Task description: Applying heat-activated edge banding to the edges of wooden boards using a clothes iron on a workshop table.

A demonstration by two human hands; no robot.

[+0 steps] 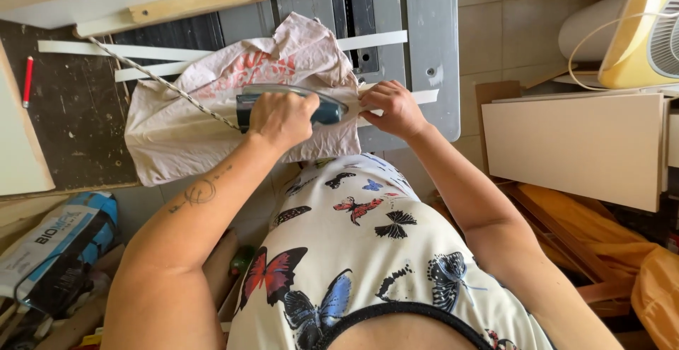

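Cloth: pale pink-beige fabric [212, 120] with faded red print, spread crumpled over the bench edge, under the iron.
Iron: teal-blue with a grey sole edge [329, 109], lying flat on the cloth, its nose pointing to the right toward the other hand.
Left hand: the left hand [281, 118] is closed around the iron's handle from above, knuckles up, covering most of the handle.
Right hand: the right hand [393, 108] is curled with fingertips pressed down on the cloth's right edge and on the white strip there, just beside the iron's nose; it presses rather than grips.
Cord: a braided black-and-white cord [159, 79] runs from the iron's back end up to the left across the cloth and the strips.
Strips: long thin white strips [85, 48] lie across the bench; one [428, 96] passes under the cloth and comes out by the right hand.
Bench: dark worn top [78, 123] at left, grey metal table [431, 38] with a slot at right.
Boards: a white board with a bare wooden batten [201, 0] lies across the top; a pale panel [576, 145] stands at right, well apart.
Pen: a red pen [27, 81] lies on the dark top at far left.
Bag: a white and blue sack [56, 240] lies on the floor at lower left.
Fan: a yellowish fan [654, 24] stands at the upper right corner.
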